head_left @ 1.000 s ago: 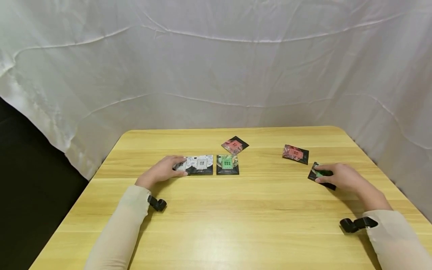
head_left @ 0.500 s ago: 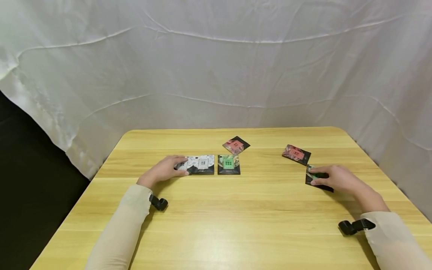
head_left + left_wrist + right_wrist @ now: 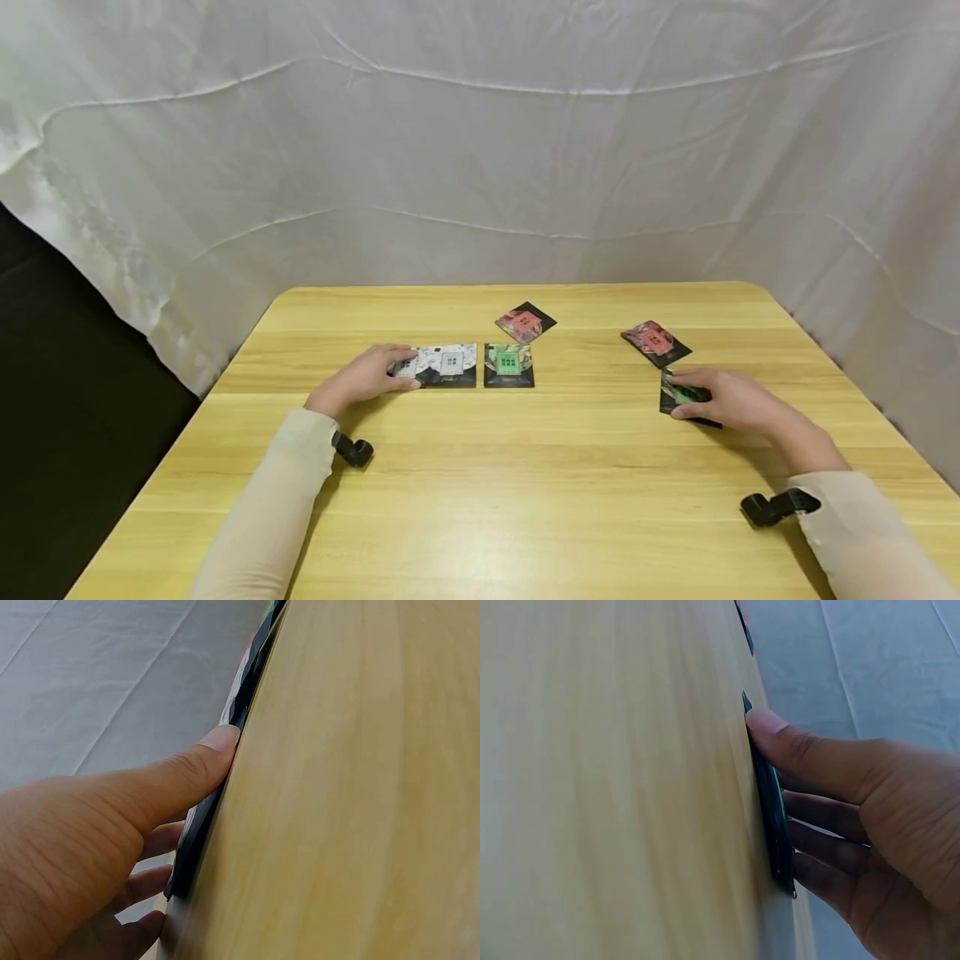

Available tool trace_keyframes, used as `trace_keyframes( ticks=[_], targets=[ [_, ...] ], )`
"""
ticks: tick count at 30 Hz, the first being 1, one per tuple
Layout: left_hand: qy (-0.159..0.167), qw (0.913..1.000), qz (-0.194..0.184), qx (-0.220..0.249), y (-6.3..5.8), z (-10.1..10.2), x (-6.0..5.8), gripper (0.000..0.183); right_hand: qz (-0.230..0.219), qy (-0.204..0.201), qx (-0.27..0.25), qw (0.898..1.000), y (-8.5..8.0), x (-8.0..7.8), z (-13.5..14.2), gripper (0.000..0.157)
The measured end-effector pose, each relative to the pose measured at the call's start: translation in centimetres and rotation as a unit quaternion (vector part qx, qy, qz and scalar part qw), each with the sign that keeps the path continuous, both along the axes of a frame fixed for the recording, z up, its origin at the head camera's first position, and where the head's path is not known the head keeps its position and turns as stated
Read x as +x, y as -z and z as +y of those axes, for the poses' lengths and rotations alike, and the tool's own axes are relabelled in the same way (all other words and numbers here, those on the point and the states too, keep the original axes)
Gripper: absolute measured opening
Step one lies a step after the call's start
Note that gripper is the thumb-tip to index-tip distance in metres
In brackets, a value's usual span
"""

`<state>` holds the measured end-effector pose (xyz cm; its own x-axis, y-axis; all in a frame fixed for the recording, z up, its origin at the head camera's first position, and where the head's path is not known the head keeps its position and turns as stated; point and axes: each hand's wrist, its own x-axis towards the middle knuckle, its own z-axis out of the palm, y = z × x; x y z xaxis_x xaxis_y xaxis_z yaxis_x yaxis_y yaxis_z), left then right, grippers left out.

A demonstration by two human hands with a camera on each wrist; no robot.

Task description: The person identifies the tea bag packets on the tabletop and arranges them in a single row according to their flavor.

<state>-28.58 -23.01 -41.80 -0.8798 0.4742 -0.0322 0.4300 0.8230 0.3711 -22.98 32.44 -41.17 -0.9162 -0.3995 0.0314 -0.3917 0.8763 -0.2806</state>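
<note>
In the head view, my left hand [image 3: 365, 381] holds the leftmost white-and-black sachet [image 3: 406, 368] across its width, thumb on the near edge. A second white-and-black sachet [image 3: 452, 364] adjoins it on the right. Past a narrow gap lies a green-and-black sachet [image 3: 508, 363]. On the table's right side, my right hand [image 3: 738, 404] grips another green-and-black sachet [image 3: 678, 393] between thumb and fingers, partly covering it. The right wrist view shows this sachet [image 3: 769, 806] tilted, with the thumb on its near edge.
Behind the row, a red-and-black sachet [image 3: 526, 322] lies askew. Another red-and-black sachet [image 3: 654, 342] lies just behind the right hand's sachet, close to its corner. A pale curtain [image 3: 480, 167] hangs behind the wooden table [image 3: 480, 492].
My right hand has moved left with the green-and-black sachet, turning it slightly. The right red-and-black sachet has rotated a little. My left hand stays in place.
</note>
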Motion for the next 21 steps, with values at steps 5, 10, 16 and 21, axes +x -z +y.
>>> trace_keyframes(
  ticks=[5,10,16,21],
  targets=[
    [0.0,1.0,-0.002,-0.001,0.0,0.1,0.0,0.071,0.002,-0.008,0.004,1.0,0.0,0.0,-0.8,0.064],
    [-0.001,1.0,-0.005,-0.002,0.0,0.1,0.0,0.071,0.008,-0.03,0.008,0.999,0.1,-0.1,-1.7,0.06],
    [-0.002,1.0,-0.006,0.0,0.0,0.1,-0.1,0.071,0.015,-0.049,0.011,0.999,0.1,-0.3,-2.4,0.055],
    [-0.006,0.9999,-0.011,0.004,-0.1,0.2,0.0,0.071,-0.002,-0.044,0.011,0.999,-0.1,-0.7,-3.1,0.055]
  ],
)
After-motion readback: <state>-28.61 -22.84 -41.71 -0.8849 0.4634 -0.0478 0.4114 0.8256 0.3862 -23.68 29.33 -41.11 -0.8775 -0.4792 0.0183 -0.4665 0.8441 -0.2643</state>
